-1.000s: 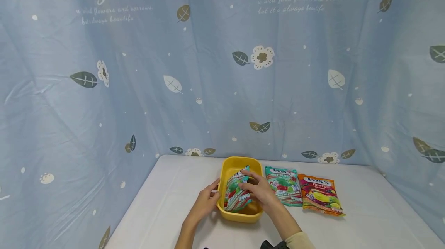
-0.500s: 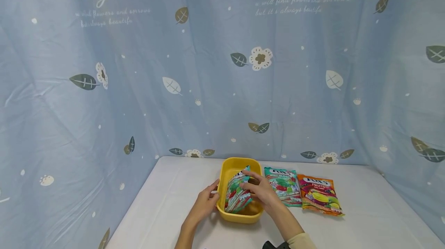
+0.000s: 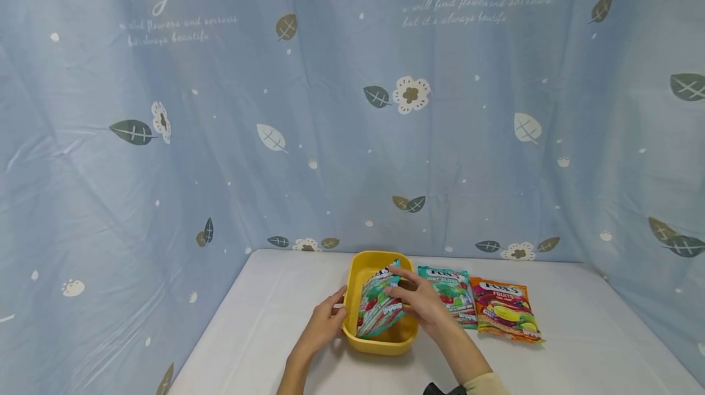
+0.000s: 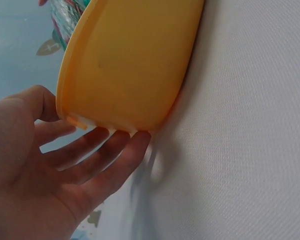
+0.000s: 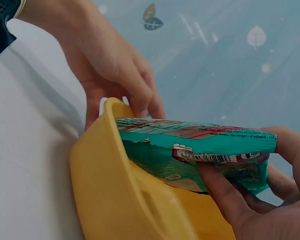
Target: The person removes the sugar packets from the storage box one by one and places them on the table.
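Note:
My right hand (image 3: 424, 303) grips a teal candy bag (image 3: 380, 300) by its upper right side, with fingers and thumb on opposite faces. The bag leans at a slant in a yellow plastic tub (image 3: 380, 347), its lower left end inside and its top edge raised. In the right wrist view the bag (image 5: 190, 135) juts out over the rim, with its barcode strip showing. My left hand (image 3: 322, 324) holds the tub's left side. In the left wrist view several of its fingertips touch the tub's outer wall (image 4: 135, 60), with the thumb up by the rim.
Right of the tub lie another teal mint candy bag (image 3: 459, 297), partly behind my right hand, and an orange fruit candy bag (image 3: 507, 312). They rest side by side on a white table (image 3: 237, 334). A blue patterned curtain (image 3: 330, 101) hangs behind.
The teal candy bag has risen slightly and shifted right in my right hand, tilting more. My left hand stays on the tub. The head view has shifted a little.

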### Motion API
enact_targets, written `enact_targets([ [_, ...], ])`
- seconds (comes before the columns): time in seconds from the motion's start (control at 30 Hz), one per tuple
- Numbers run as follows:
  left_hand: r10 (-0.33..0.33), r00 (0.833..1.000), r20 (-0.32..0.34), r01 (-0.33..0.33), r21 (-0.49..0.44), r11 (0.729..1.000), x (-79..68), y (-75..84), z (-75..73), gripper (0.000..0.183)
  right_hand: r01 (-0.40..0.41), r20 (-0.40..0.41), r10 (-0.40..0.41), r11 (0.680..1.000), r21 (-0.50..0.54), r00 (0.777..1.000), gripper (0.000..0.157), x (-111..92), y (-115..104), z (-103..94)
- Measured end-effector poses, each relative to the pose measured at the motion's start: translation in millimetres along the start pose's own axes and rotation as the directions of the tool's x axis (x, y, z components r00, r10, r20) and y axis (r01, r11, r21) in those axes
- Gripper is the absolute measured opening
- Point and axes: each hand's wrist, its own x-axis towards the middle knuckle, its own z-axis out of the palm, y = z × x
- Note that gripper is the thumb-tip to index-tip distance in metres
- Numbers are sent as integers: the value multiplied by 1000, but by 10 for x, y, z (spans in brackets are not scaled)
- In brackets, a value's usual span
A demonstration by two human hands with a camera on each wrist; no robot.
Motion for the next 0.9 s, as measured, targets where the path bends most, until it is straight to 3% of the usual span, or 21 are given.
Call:
enact_targets([
  [0.47, 22, 1000, 1, -22, 51, 998, 12, -3, 2, 57, -7, -7, 7, 999, 43, 1000, 55, -91, -114, -164],
  [0.9, 46, 999, -7, -45, 27, 999, 1, -10, -15, 57, -7, -19, 8, 998, 63, 1000, 57, -214, -186, -410],
])
